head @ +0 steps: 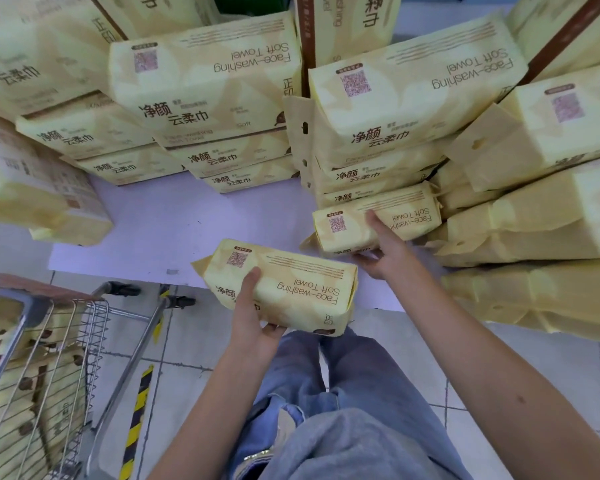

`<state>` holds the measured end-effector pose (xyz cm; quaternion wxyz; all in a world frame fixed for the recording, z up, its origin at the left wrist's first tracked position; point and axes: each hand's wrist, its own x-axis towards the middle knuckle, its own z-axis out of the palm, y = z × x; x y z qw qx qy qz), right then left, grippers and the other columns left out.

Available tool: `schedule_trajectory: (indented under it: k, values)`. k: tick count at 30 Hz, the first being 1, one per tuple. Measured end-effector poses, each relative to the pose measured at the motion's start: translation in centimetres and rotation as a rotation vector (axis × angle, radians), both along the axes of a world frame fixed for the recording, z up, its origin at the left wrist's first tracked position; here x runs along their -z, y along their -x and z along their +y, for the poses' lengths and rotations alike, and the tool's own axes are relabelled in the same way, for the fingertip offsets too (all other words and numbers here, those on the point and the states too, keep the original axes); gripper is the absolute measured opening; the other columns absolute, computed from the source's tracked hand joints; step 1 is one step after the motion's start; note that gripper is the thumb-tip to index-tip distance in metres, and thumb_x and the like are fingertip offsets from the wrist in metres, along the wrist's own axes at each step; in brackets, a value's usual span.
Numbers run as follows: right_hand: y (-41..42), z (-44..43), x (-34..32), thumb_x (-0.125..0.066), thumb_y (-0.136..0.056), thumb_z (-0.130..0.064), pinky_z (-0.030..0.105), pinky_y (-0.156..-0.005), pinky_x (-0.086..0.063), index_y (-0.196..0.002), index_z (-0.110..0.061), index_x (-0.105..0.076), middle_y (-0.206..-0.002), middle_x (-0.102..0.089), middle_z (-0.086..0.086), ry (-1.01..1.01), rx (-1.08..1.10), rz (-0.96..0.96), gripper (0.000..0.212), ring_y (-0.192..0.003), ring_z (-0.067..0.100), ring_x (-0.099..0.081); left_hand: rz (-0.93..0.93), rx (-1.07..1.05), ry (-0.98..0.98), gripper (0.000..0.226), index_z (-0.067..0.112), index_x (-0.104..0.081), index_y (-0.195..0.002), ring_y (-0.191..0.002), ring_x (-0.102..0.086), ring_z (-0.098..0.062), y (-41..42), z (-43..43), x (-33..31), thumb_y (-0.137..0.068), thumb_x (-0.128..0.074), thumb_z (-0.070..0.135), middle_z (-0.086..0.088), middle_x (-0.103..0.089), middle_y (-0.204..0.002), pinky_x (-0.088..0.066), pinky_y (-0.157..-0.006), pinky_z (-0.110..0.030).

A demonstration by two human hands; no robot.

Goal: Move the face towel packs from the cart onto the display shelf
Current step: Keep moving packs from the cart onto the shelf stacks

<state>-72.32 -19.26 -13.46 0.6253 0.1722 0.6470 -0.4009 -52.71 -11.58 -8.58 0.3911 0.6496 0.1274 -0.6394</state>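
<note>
My left hand (252, 320) grips a yellow face towel pack (291, 289) from below, thumb on its top face, holding it in the air over the front edge of the white display shelf (174, 230). My right hand (383, 247) holds a second yellow pack (357, 225) that lies on the shelf against the foot of a stack; fingers lie on its top, thumb under its near edge. The wire cart (94, 327) stands at the lower left with more packs (18, 382) inside.
Stacks of the same yellow packs (205, 88) fill the shelf at the back, left and right, with a leaning pile (534, 216) at the right. A bare patch of shelf lies in the middle. My legs in jeans stand on the tiled floor.
</note>
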Motion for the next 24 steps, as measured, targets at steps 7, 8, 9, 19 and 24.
schedule_trajectory:
  k: [7, 8, 9, 19, 24]
  values:
    - [1.6, 4.1, -4.5, -0.065, -0.072, -0.064, 0.048, -0.098, -0.044, -0.115, -0.022, -0.052, -0.109, -0.062, 0.006, 0.011, -0.162, -0.023, 0.061, -0.115, 0.025, -0.057, 0.117, -0.032, 0.031, 0.043, 0.018, -0.060, -0.112, -0.098, -0.064, -0.025, 2.6, -1.4, -2.2, -0.076, -0.073, 0.036, -0.006, -0.067, -0.103, -0.052, -0.090, -0.046]
    - [1.5, 4.9, -5.6, -0.065, -0.070, -0.066, 0.046, -0.087, -0.050, -0.106, -0.020, -0.054, -0.104, -0.062, 0.006, 0.027, -0.124, -0.032, 0.059, -0.109, 0.025, -0.059, 0.141, -0.049, 0.039, 0.046, 0.017, -0.060, -0.115, -0.098, -0.065, -0.026, 3.2, -1.8, -2.6, -0.075, -0.074, 0.035, -0.006, -0.068, -0.104, -0.052, -0.091, -0.046]
    - [1.3, 5.5, -6.7, -0.066, -0.068, -0.068, 0.045, -0.080, -0.051, -0.096, -0.019, -0.055, -0.100, -0.061, 0.006, 0.051, -0.082, -0.039, 0.057, -0.100, 0.025, -0.060, 0.160, -0.063, 0.054, 0.049, 0.017, -0.060, -0.117, -0.099, -0.065, -0.026, 3.8, -2.2, -3.0, -0.074, -0.075, 0.034, -0.007, -0.068, -0.106, -0.052, -0.091, -0.046]
    - [0.3, 2.9, -8.8, -0.075, -0.072, -0.030, 0.039, -0.075, -0.053, -0.129, -0.022, -0.051, -0.114, -0.064, 0.006, 0.326, 0.170, 0.046, 0.062, -0.099, 0.024, -0.061, 0.299, 0.168, 0.173, 0.034, 0.016, -0.057, -0.107, -0.103, -0.062, -0.028, 9.8, -5.7, -4.8, -0.078, -0.073, 0.024, -0.012, -0.065, -0.105, -0.050, -0.094, -0.040]
    - [1.9, 1.8, -6.8, -0.070, -0.077, -0.023, 0.038, -0.072, -0.053, -0.124, -0.018, -0.055, -0.115, -0.064, 0.010, 0.380, 0.185, 0.055, 0.049, -0.093, 0.025, -0.062, 0.302, 0.222, 0.125, 0.038, 0.010, -0.057, -0.103, -0.102, -0.059, -0.031, 9.1, -6.5, -4.4, -0.073, -0.077, 0.023, -0.014, -0.060, -0.104, -0.047, -0.099, -0.047]
